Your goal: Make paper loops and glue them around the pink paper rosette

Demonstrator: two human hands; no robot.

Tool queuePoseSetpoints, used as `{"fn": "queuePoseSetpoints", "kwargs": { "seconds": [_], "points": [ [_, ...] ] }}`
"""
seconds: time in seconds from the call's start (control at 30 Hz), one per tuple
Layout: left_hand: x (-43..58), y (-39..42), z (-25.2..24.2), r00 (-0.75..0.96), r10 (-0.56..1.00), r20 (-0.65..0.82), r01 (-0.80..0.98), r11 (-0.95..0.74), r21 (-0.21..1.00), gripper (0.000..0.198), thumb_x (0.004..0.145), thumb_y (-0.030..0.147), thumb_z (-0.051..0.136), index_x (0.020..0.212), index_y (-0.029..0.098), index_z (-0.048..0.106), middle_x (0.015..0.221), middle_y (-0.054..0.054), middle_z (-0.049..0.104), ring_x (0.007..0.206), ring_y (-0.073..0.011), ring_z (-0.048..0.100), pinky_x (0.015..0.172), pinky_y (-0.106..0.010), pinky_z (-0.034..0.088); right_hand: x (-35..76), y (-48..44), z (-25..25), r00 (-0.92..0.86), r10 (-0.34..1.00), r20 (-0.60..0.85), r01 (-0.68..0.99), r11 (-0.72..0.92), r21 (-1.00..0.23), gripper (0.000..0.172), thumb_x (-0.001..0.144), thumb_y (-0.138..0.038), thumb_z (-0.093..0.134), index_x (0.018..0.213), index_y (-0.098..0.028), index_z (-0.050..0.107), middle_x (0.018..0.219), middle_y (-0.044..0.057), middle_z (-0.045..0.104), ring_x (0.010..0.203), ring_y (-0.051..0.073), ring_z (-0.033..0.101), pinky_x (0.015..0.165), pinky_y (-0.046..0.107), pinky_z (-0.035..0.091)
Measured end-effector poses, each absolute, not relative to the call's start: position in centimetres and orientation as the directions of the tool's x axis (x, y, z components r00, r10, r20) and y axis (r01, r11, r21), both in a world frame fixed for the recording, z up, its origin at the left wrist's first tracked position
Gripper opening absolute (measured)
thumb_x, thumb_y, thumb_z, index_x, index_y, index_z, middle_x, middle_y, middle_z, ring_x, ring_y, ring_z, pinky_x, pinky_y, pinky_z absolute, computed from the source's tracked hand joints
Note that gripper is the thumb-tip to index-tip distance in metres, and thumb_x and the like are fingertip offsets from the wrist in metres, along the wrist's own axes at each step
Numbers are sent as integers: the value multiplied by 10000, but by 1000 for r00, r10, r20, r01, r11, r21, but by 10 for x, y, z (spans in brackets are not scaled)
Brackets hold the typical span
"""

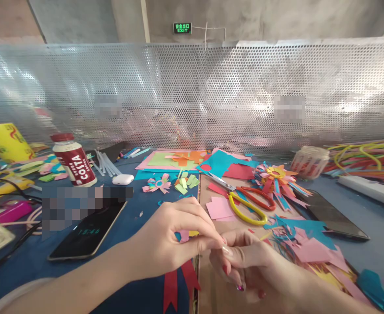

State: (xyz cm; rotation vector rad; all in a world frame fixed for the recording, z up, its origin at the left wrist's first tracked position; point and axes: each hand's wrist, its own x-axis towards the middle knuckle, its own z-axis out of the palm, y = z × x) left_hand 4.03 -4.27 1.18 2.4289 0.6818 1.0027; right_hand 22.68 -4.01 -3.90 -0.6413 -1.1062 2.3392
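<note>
My left hand [187, 235] reaches in over the table's middle, thumb and fingers pinched together. Its fingertips meet those of my right hand [244, 257], which is also pinched, palm partly up. Whatever lies between the fingertips is too small or hidden to name. Below my left hand hang red ribbon-like strips [170, 290] with notched ends; bits of pink, blue and yellow paper show behind its fingers. Just beyond my hands are scissors [249, 214] with one yellow and one red handle, blades apart, and pink paper squares [221, 208]. A layered paper flower [275, 176] lies behind them to the right.
Left: a black phone [92, 233], a Costa bottle [74, 161], a white earbud case [123, 179] and glue sticks [104, 163]. Right: a dark phone [336, 216], paper scraps [313, 250] and a clear jar [310, 162]. A perforated metal screen [198, 91] stands at the back.
</note>
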Motion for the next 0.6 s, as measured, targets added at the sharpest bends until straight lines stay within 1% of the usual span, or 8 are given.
{"fn": "queuePoseSetpoints", "kwargs": {
  "seconds": [0.17,0.23,0.33,0.43,0.6],
  "points": [
    [41,-44,12,616,612,496,294,-763,576,158,806,106,570,854,188,696,808,-35,699,775,-140,601,746,-260,477,227,-41,-40,-780,594,-196,-224,-557,-800,223,684,-292,706,621,-111,594,492,-33,466,379,26,357,267,102,191],
    [41,-45,12,615,614,495,285,-759,586,161,815,106,560,855,187,693,812,-36,698,776,-134,601,743,-253,477,227,-41,-40,-798,576,-175,-226,-556,-800,231,694,-304,702,634,-111,590,498,-33,469,368,21,337,263,101,199],
    [42,-44,10,612,601,515,270,-770,578,155,817,108,566,845,189,694,807,-33,697,772,-129,602,739,-243,476,226,-41,-39,-818,554,-153,-225,-554,-802,247,705,-323,698,645,-113,583,488,-33,479,349,14,306,258,98,206],
    [42,-43,8,609,596,524,269,-776,570,130,802,110,590,843,178,693,810,-36,693,786,-129,602,744,-233,473,224,-40,-40,-817,558,-146,-232,-550,-803,269,685,-337,716,635,-110,579,475,-37,473,343,12,296,246,93,202],
    [41,-42,7,628,549,552,241,-811,533,135,808,108,584,874,177,679,860,-30,692,825,-121,608,798,-232,461,225,-38,-43,-840,526,-131,-248,-588,-769,230,709,-304,695,651,-115,578,477,-38,467,359,26,321,235,89,217]
  ]
}}
